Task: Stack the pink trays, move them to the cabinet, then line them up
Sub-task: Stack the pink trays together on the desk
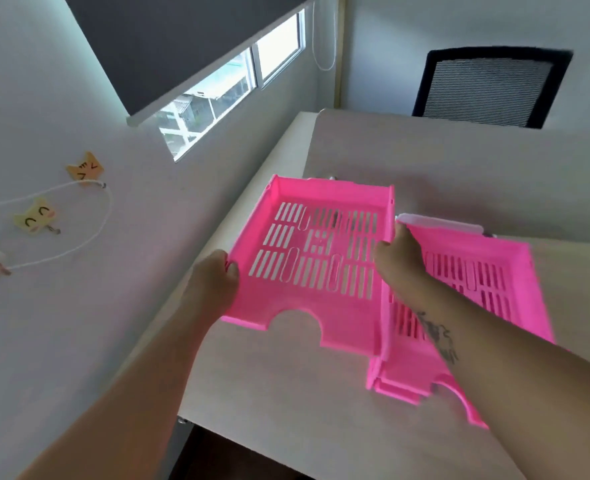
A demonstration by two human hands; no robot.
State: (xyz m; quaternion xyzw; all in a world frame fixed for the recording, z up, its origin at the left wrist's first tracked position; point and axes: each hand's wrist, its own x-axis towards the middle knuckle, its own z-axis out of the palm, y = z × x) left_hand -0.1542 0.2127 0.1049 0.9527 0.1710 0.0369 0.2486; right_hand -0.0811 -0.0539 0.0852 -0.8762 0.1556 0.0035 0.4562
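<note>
Here both hands' grips, left hand (pixel 214 280) and right hand (pixel 399 259), flank the pink tray (pixel 307 271).

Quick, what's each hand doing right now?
Left hand: closed on the left edge of the lifted pink tray.
Right hand: closed on that same tray's right wall, above the other pink trays on the table.

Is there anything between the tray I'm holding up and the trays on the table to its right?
Nothing visible. The lifted tray, held by the left hand and right hand, sits directly beside the other trays on the table; only the right forearm crosses above them.
</note>
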